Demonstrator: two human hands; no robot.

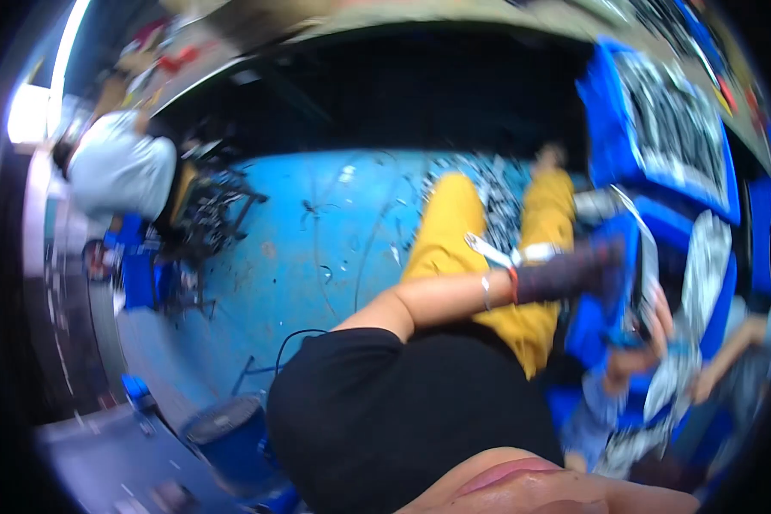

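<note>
My left hand (570, 272), in a dark glove or sleeve, reaches across my body to the right. White and red bands circle its wrist. It is close to a blue crate (615, 244), and motion blur hides its fingers. Beyond it is a bare hand (638, 347), seemingly my right hand, with a blue-grey cuff. Its fingers point upward beside a pale strip (649, 257). Something dark and teal is near the thumb, but smearing hides whether it is held. Pale grey sheeting (701, 274) hangs over the crates beside this hand.
A blue bin (608, 111) of packed grey strips stands at upper right. Scraps (497, 201) and cables litter the blue floor (287, 227). One co-worker (120, 163) sits at left; another's arm (737, 351) reaches in at right. A round stool (223, 420) stands at lower left.
</note>
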